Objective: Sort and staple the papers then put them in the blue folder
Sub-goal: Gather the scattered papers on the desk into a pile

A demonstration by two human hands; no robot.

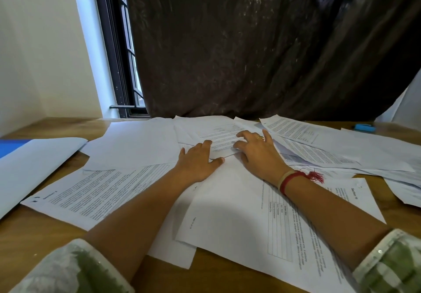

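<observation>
Head view, nearest first: two patterned sleeves point(68, 270) frame the bottom corners, and bare forearms reach out over the tabletop point(34, 235); loose papers point(227, 224) lie scattered across its middle and right, overlapping at every angle, some printed side up, some blank; I see no stapled set and no squared stack, so I judge the sorting barely begun, with the stapling and filing all left to do; the left hand point(198, 162) lies flat, fingers straight and thumb spread, on the near edge of a printed sheet point(218, 142); the right hand point(257, 153), just beside it, is arched, its fingertips pressing on the same sheet, pinching nothing that I can see; the blue folder point(9, 149) shows only as a corner at the left edge, mostly covered by a large white sheet point(38, 162), well apart from both hands; a small blue thing that I take for the stapler point(365, 128) sits at the far right, beyond the paper spread; bare wood shows along the near edge and the near left, which looks like the best room for squaring piles; several sheets on the right run out of view past the picture's edge; behind the tabletop a dark curtain point(250, 42) hangs down to the farthest papers, with a window point(118, 53) left of it.
</observation>
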